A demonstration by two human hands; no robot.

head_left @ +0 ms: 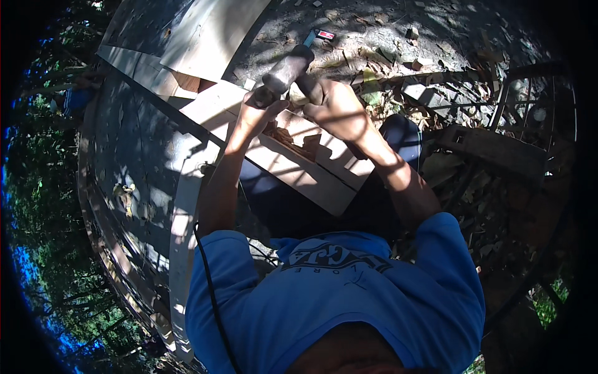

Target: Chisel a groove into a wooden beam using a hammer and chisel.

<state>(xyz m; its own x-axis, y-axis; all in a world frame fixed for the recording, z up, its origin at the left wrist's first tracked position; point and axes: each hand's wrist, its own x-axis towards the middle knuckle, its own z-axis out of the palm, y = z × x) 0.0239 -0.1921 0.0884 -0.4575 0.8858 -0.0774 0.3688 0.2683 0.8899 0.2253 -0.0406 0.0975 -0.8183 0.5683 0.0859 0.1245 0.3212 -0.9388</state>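
Observation:
My right hand (339,111) is closed round the handle of a dark mallet (289,68) with a thick cylindrical head. My left hand (254,119) grips what looks like a chisel, its round dark butt end (261,96) showing above the fist and its blade hidden. The mallet head is close beside that butt end; whether they touch, I cannot tell. Below both hands a pale wooden board (324,184) slants over my lap, with a dark line along it. Curled wood chips (303,148) lie on the board near my left hand.
More pale planks (208,37) lie at the upper left. A small red-and-white object (325,35) rests on the ground beyond the mallet. Dry leaves and wood scraps (423,93) litter the right side. A dark slab (498,153) stands at right, and a black cord (212,293) hangs by my left arm.

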